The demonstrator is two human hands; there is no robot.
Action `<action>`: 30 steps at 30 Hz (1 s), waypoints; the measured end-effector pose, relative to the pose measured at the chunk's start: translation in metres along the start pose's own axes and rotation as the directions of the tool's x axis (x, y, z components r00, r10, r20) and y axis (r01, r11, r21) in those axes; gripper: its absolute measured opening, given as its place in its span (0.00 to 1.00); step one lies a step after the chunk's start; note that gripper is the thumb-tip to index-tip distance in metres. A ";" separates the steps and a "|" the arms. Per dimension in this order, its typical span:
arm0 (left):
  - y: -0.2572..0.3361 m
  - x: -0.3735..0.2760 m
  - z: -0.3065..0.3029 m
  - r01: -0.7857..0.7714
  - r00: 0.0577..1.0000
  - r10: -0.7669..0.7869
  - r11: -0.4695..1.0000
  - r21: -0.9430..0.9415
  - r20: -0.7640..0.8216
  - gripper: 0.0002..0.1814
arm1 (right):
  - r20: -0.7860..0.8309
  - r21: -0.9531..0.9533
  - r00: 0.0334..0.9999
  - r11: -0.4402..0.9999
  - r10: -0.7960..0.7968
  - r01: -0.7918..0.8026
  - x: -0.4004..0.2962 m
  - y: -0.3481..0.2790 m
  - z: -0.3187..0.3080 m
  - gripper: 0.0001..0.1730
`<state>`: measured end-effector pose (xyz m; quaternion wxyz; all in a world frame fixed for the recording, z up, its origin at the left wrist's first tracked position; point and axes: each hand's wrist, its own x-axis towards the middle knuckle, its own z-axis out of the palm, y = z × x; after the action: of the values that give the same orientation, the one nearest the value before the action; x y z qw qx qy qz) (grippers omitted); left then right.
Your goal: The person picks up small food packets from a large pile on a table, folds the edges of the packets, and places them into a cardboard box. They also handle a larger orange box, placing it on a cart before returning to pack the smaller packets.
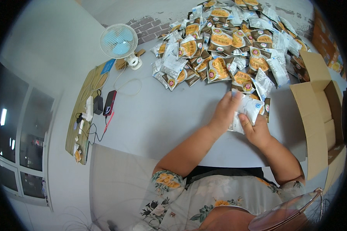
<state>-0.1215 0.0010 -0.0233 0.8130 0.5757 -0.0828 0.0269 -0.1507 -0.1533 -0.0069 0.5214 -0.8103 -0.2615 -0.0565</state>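
My left hand [226, 111] and my right hand [255, 128] hold a white-backed plastic packet [247, 108] between them, above the near part of the grey table [173, 115]. The right thumb presses on its lower part, and the left fingers are at its upper left. It hides part of a brown and orange packet [266, 109] lying behind it. Just beyond my hands begins a large heap of similar sealed packets [221, 40], some with the brown and orange front up, others with the white back up.
An open cardboard box [313, 115] stands at the right. At the left are a small fan [118, 42] with blue blades, a red-edged phone [110, 103] on a cable, a black power adapter [98, 104] and a white power strip [89, 108].
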 end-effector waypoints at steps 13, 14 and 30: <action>0.023 -0.001 0.006 0.100 0.978 -0.131 0.978 -0.185 -0.162 0.24 | -0.042 -0.066 0.997 0.996 -0.062 0.060 0.002 0.001 0.004 0.19; 0.014 0.000 0.000 -0.035 0.979 0.049 0.997 0.074 -0.198 0.23 | -0.082 -0.104 0.994 0.992 -0.075 0.066 0.003 0.013 0.005 0.18; -0.015 -0.014 0.014 -0.163 0.983 0.181 0.925 0.342 -0.022 0.36 | 0.081 -0.391 0.903 0.820 -0.422 0.418 0.014 -0.007 0.003 0.21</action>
<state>-0.1344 -0.0161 -0.0354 0.6982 0.6965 -0.1055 0.1272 -0.1430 -0.1436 0.0022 0.3208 -0.8213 -0.4139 -0.2262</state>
